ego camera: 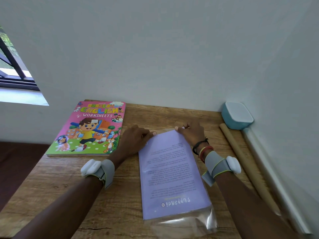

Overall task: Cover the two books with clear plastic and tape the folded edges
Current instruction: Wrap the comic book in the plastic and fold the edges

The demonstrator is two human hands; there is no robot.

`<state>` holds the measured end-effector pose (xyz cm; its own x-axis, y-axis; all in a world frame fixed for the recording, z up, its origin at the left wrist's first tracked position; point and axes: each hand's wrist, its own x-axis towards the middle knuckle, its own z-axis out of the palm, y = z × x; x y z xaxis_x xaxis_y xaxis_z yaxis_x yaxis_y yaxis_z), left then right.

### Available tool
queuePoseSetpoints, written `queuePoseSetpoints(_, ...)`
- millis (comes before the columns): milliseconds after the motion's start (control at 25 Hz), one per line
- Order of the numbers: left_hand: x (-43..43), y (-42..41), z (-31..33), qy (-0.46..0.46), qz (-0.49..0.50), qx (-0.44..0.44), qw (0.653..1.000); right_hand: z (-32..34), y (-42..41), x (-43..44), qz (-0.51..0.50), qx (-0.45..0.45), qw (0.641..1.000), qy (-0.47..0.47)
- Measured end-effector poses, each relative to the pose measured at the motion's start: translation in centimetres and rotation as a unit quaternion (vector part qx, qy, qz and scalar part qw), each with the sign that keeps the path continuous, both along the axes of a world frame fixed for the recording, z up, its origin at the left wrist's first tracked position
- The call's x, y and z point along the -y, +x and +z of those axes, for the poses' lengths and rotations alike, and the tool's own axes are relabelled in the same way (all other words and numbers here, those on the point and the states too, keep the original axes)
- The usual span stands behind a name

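The lilac book (172,173) lies at lower centre on clear plastic (188,223). The left hand (136,140) presses flat on its far left corner; the right hand (191,133) pinches the far edge. The pink worksheet book (89,128) lies left of centre on the wooden table (112,195)

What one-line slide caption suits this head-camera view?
Both hands, left and right, press clear plastic film over a lilac paperback book; a pink nursery worksheet book waits uncovered.
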<state>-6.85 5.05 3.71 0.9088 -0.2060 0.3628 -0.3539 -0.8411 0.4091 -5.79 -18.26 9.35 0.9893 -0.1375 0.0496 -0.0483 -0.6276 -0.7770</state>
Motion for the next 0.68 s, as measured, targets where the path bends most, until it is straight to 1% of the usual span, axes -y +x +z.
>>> queuePoseSetpoints(160, -0.5, -0.1, -0.5, -0.076, 0.010, -0.060, 0.995, -0.7, -0.5, -0.7, -0.022, 0.013, 1.000, -0.009)
queuePoseSetpoints(280, -0.9, -0.1, -0.7, -0.077, -0.015, -0.053, 0.995, -0.8, -0.6, -0.6, -0.033, 0.001, 0.999, 0.016)
queuePoseSetpoints(360, -1.0, -0.2, -0.6, -0.053, -0.028, -0.021, 0.998, -0.9, -0.7, -0.3, -0.021, -0.034, 0.999, 0.024)
queuePoseSetpoints(440, -0.8, -0.4, -0.5, 0.005, -0.038, 0.025, 0.999, -0.9, -0.6, 0.3, -0.002, -0.091, 0.996, 0.023)
queuePoseSetpoints(520, -0.7, -0.6, -0.3, 0.032, -0.026, 0.043, 0.998, -0.8, -0.4, 1.0, 0.010, -0.138, 0.990, 0.031)
queuePoseSetpoints(600, -0.5, -0.9, 0.0, 0.043, -0.017, 0.051, 0.998, -0.8, -0.4, 1.4, 0.011, -0.149, 0.989, 0.021)
queuePoseSetpoints(680, 0.6, -1.2, 0.5, 0.047, -0.033, 0.058, 0.997, -1.0, -0.6, 1.4, -0.008, -0.120, 0.992, -0.029)
